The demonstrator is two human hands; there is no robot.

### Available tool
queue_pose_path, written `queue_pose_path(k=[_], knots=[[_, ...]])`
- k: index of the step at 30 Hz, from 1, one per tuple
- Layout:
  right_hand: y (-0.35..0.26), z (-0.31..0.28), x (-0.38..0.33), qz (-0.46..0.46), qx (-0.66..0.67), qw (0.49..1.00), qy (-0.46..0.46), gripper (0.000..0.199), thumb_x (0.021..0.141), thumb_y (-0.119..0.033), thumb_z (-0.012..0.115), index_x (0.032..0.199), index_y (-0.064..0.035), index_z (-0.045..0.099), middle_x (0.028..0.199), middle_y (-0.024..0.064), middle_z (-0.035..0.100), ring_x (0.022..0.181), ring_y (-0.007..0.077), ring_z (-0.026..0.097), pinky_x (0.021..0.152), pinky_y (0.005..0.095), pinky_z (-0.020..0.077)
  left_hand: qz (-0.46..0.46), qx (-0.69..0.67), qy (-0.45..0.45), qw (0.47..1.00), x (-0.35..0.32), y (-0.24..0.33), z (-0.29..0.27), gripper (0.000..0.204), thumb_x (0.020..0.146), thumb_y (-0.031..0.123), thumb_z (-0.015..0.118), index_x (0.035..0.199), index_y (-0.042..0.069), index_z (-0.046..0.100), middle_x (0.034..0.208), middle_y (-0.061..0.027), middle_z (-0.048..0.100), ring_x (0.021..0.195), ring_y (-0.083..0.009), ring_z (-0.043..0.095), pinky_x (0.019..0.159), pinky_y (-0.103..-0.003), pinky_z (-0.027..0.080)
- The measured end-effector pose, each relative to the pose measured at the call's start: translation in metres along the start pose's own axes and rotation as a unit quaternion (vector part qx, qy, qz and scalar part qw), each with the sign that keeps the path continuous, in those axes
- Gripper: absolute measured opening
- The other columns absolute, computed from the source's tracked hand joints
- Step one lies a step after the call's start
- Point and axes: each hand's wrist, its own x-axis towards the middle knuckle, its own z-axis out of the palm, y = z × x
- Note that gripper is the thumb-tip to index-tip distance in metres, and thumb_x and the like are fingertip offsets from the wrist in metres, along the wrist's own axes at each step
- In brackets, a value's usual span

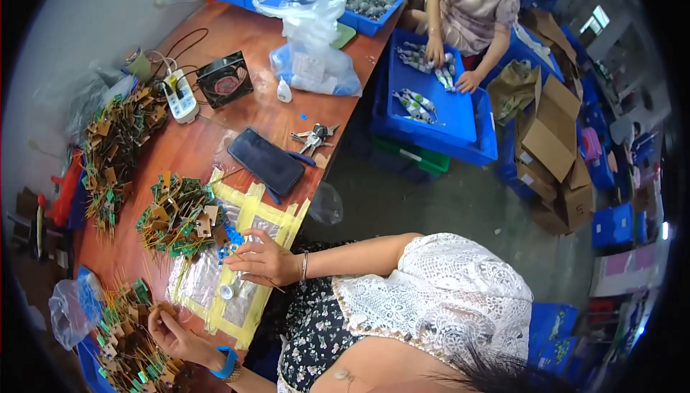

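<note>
My left hand, with a blue-strapped watch on the wrist, pinches a small brown circuit board. It is above a heap of small boards with long wire leads. My right hand, wearing a bracelet, reaches over small blue components at the edge of a taped work mat. Its fingers are apart, and the fingertips are close to the components; nothing shows clearly between them. A small round white cap or pot sits on the mat below this hand. Another board heap lies just beyond.
Farther along the wooden table are a phone, keys, a black fan, a power strip, a plastic bag and a long board heap. Another person handles parts in a blue tray.
</note>
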Motion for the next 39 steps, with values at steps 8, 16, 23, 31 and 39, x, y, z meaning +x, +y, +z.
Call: queue_pose_path(k=[8,16,23,31,39], knots=[[0.002,0.000,-0.001,-0.021,0.014,1.000,0.006,0.039,0.081,-0.015,0.071,0.117,-0.0068,0.060,0.120,0.0042,0.063,0.096,0.0208,0.060,0.105,0.0532,0.0343,-0.127,-0.088,0.052,0.987,-0.031,-0.005,0.009,0.020,0.096,0.004,0.057,0.114,-0.003,0.061,0.098,-0.0098,0.068,0.083,-0.0139,0.065,0.073,-0.024,0.054],[0.020,0.003,-0.012,0.008,0.073,0.994,-0.083,0.033,0.098,-0.031,0.050,0.112,-0.0058,0.065,0.097,0.0116,0.066,0.088,0.0318,0.062,0.085,0.0460,0.0470,-0.078,0.187,0.067,0.977,-0.051,0.011,0.017,0.023,0.094,0.002,0.059,0.115,-0.006,0.064,0.096,-0.0097,0.068,0.078,-0.0131,0.060,0.068,-0.026,0.052],[-0.015,-0.001,0.019,0.266,0.322,0.894,-0.163,0.042,0.104,-0.030,0.040,0.101,0.0017,0.067,0.083,0.0075,0.065,0.071,0.0106,0.058,0.064,0.0263,0.0473,-0.103,-0.057,0.152,0.981,-0.065,-0.028,0.000,0.021,0.090,-0.003,0.063,0.111,-0.007,0.067,0.093,-0.0047,0.068,0.076,-0.0066,0.060,0.067,-0.020,0.050],[-0.025,0.031,0.024,0.255,0.259,0.902,-0.234,0.034,0.103,-0.021,0.045,0.090,0.0025,0.066,0.077,0.0048,0.066,0.063,0.0078,0.057,0.058,0.0224,0.0461,-0.141,-0.094,0.142,0.975,-0.073,-0.024,-0.004,0.023,0.093,-0.001,0.060,0.114,-0.008,0.063,0.089,-0.0090,0.067,0.076,-0.0139,0.066,0.069,-0.027,0.058],[-0.027,0.025,0.034,0.197,0.234,0.926,-0.220,0.040,0.104,-0.025,0.043,0.089,0.0033,0.066,0.075,0.0053,0.064,0.065,0.0104,0.057,0.057,0.0249,0.0445,-0.220,-0.145,0.082,0.961,-0.077,-0.029,0.000,0.036,0.090,-0.005,0.061,0.125,-0.009,0.055,0.099,-0.0101,0.065,0.084,-0.0158,0.067,0.076,-0.028,0.058]])
